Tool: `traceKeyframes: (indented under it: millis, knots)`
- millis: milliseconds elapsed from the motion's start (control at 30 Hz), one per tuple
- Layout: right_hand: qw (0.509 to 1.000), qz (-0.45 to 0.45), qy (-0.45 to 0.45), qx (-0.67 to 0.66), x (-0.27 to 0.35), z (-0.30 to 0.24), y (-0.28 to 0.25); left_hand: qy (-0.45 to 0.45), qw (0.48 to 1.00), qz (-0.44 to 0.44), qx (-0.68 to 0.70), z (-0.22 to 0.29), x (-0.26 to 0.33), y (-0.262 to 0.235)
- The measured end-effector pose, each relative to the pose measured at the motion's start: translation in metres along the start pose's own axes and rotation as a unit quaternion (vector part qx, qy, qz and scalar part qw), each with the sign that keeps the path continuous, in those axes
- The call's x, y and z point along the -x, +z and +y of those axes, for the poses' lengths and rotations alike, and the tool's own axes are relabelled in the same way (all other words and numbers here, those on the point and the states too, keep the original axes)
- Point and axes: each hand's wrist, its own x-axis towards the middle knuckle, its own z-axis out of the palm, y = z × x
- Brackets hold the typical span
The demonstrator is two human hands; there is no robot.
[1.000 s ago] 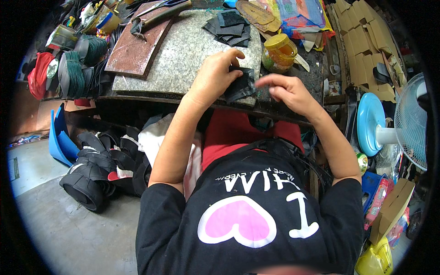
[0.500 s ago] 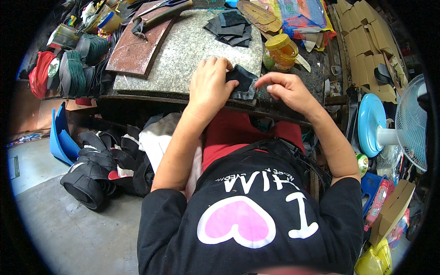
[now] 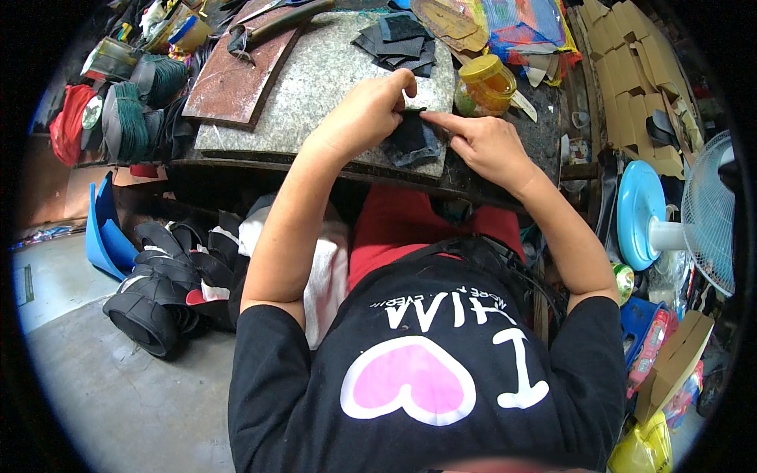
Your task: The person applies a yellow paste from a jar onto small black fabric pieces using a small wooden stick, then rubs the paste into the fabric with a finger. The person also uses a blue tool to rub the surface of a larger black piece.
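A small black piece of leather-like material (image 3: 412,144) lies near the front edge of a speckled stone slab (image 3: 303,102). My left hand (image 3: 364,113) is closed at the piece's far left edge, fingers curled and seeming to pinch it; the fingertips are partly hidden. From the right, my right hand (image 3: 490,148) reaches in with the index finger stretched out, its tip touching the far right edge. That hand's thumb stands apart from the index finger. Behind both hands sits a stack of similar black pieces (image 3: 396,49).
Right of the stack stands a yellow-lidded jar (image 3: 485,85) beside a knife blade (image 3: 523,105). A reddish board (image 3: 236,87) carries a hammer (image 3: 276,30). Thread spools (image 3: 124,114) crowd the left; a fan (image 3: 708,213) stands right. Black shoe parts (image 3: 150,315) are piled on the floor.
My left hand has moved away from me and curled at the piece's far edge. My right index finger has shifted left and away from me onto that edge.
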Motion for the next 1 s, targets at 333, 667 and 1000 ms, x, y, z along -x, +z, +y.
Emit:
traceKeyframes:
  millis: [333, 667, 1000]
  knots:
    - [0.983, -0.015, -0.166, 0.074, 0.033, -0.006, -0.018, 0.001, 1.000, 0.008, 0.018, -0.005, 0.000, 0.002]
    - [0.974, 0.063, -0.160, 0.148, 0.034, -0.016, -0.003, -0.012, 1.000, 0.017, 0.023, -0.004, 0.001, 0.003]
    - [0.981, 0.092, -0.103, 0.133, 0.003, -0.010, 0.008, -0.008, 0.999, 0.020, 0.037, -0.006, 0.003, 0.005]
